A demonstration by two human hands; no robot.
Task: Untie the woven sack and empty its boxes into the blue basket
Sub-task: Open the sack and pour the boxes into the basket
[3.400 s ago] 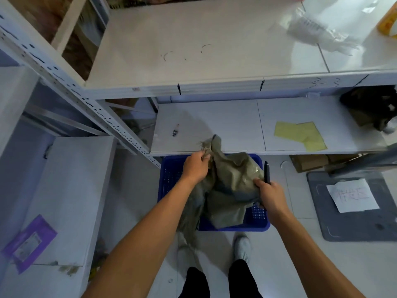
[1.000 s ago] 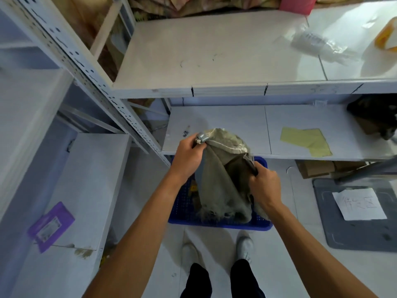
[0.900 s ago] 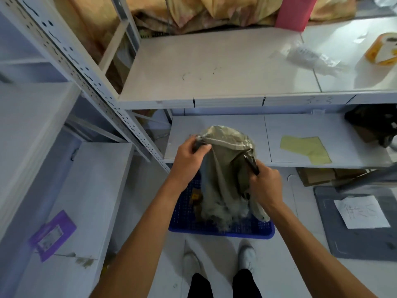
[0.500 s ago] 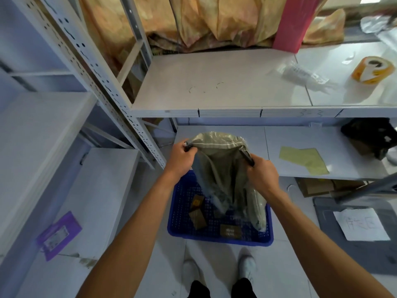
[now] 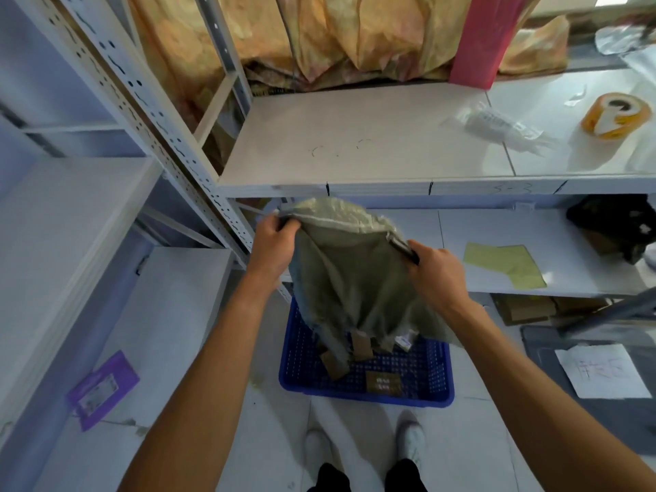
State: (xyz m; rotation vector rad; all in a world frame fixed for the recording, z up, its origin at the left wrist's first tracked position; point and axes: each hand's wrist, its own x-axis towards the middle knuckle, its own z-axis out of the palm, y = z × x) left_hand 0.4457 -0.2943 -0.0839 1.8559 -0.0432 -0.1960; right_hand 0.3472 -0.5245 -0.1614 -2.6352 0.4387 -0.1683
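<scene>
Single head cam, wide-angle, looks fwd and steeply down from standing height; shelving (image 5: 355, 143) near ahead, floor (image 5: 269, 438) below. Edges warped, prob. lens distortion.

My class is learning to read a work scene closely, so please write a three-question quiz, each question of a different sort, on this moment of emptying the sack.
1. True or false: the woven sack rests flat on the floor beside the blue basket.
2. Which hand also holds a dark pen-like object? A) left hand B) right hand C) neither
3. Fill in: small brown boxes lie inside the ____.

Key: 1 false, both hands hold it upside down above the basket. 2 B. 3 blue basket.
</scene>
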